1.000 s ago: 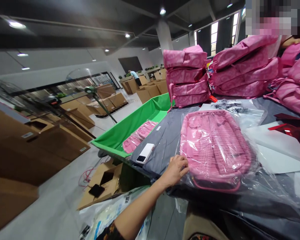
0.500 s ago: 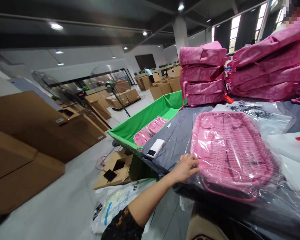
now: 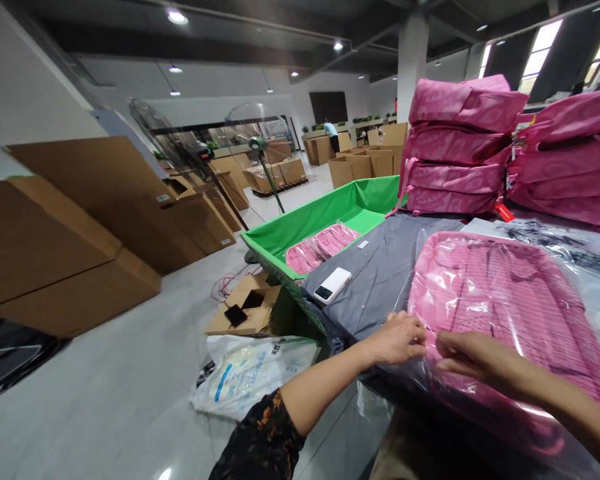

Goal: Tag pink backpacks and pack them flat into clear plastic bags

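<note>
A pink backpack (image 3: 500, 287) lies flat inside a clear plastic bag (image 3: 425, 383) on the grey-covered table (image 3: 365, 273). At the bag's left edge, my left hand (image 3: 400, 338) has its fingers curled and closed on the plastic. My right hand (image 3: 467, 353) reaches in from the right, over the backpack's lower left part. Its fingers are bent and pressed together on the plastic close to my left hand; the exact fingertip contact is partly hidden.
A white phone-sized device (image 3: 333, 285) rests near the table's left edge. Beyond it is a green fabric bin (image 3: 280, 230) with bagged pink packs (image 3: 323, 247). Stacked pink backpacks (image 3: 457, 143) stand at the back. Cardboard boxes (image 3: 80, 233), an opened carton (image 3: 245, 307) and fans (image 3: 257, 145) occupy the floor.
My right hand has come into view and joined the left at the bag's left edge. The view has turned left, and the person at the far right has left the picture.
</note>
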A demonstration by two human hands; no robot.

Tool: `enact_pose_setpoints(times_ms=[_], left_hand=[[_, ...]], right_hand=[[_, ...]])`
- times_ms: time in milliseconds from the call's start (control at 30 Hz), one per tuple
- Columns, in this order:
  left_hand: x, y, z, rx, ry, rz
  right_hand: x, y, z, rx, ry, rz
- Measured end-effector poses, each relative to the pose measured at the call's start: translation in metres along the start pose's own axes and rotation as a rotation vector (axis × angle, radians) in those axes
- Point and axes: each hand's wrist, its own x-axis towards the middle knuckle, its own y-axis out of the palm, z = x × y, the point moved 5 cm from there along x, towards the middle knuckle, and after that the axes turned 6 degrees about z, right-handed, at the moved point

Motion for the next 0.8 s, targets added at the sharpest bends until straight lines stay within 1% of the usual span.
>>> enact_pose_setpoints(times_ms=[33, 67, 100, 167, 267, 300, 367, 433, 533, 633, 667, 733, 767, 800], left_hand=[[0.000, 0.000, 0.000, 0.010, 0.000, 0.005], [0.000, 0.001, 0.001, 0.015, 0.002, 0.004], [0.000, 0.001, 0.002, 0.014, 0.005, -0.003], [0.000, 0.002, 0.003, 0.001, 0.015, -0.028], [-0.001, 0.003, 0.005, -0.015, 0.030, -0.047], [-0.001, 0.003, 0.006, -0.019, 0.036, -0.046], [-0.001, 0.003, 0.007, -0.030, 0.048, -0.041], [0.000, 0.003, 0.007, -0.034, 0.048, -0.031], [0.001, 0.004, 0.006, -0.019, 0.015, -0.006], [0.000, 0.002, 0.003, -0.049, 0.020, -0.001], [0.000, -0.001, 0.004, -0.102, 0.035, -0.021], [0.001, -0.013, 0.015, -0.299, 0.013, -0.136], [0.002, -0.020, 0.026, -0.410, -0.033, -0.222], [0.003, -0.026, 0.039, -0.505, -0.098, -0.311]], right_hand=[[0.019, -0.004, 0.000, -0.050, 0.032, 0.078], [0.033, -0.007, -0.003, -0.094, 0.078, 0.118], [0.042, -0.011, -0.008, -0.124, 0.124, 0.123], [0.047, -0.019, -0.024, -0.145, 0.197, 0.074], [0.030, -0.027, -0.039, -0.183, 0.257, -0.044], [0.022, -0.027, -0.039, -0.193, 0.264, -0.080], [0.011, -0.021, -0.029, -0.194, 0.244, -0.112], [0.010, -0.007, -0.014, -0.222, 0.239, -0.082], [0.023, 0.013, 0.001, -0.301, 0.321, -0.037], [0.040, 0.018, 0.004, -0.295, 0.358, -0.051], [0.040, 0.017, 0.003, -0.290, 0.348, -0.053], [0.029, 0.013, -0.003, -0.256, 0.305, -0.090], [0.015, 0.011, -0.008, -0.214, 0.274, -0.149], [-0.003, 0.008, -0.016, -0.173, 0.250, -0.240]])
